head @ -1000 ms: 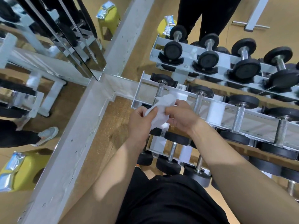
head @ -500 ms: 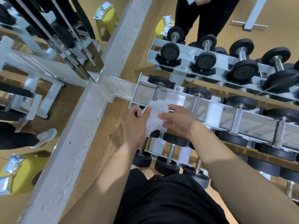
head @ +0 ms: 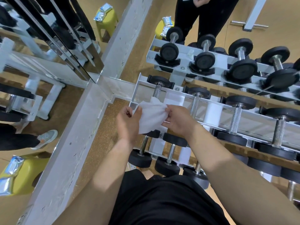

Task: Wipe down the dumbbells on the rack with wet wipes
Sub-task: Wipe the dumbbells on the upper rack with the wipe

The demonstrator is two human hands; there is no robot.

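Observation:
A white wet wipe (head: 151, 116) is stretched between my two hands above the left end of the white dumbbell rack (head: 175, 96). My left hand (head: 129, 123) pinches its left edge and my right hand (head: 177, 120) pinches its right edge. Right behind the wipe lies the leftmost dumbbell (head: 158, 88) of the middle tier, its chrome handle partly hidden by the wipe. More black-ended dumbbells (head: 195, 101) line the tier to the right. Small dumbbells (head: 168, 157) sit on the lower tier under my hands.
A wall mirror (head: 211, 59) behind the rack repeats the dumbbells. A person in black trousers (head: 209, 17) shows in it. A yellow stool (head: 162, 29) carries wipe packets. A mirrored pillar (head: 48, 38) stands at the left, and a second yellow stool (head: 22, 174) at the lower left.
My hands have drawn apart and the wipe has spread from a bunched wad into a flatter sheet. Both hands sit slightly lower over the rack.

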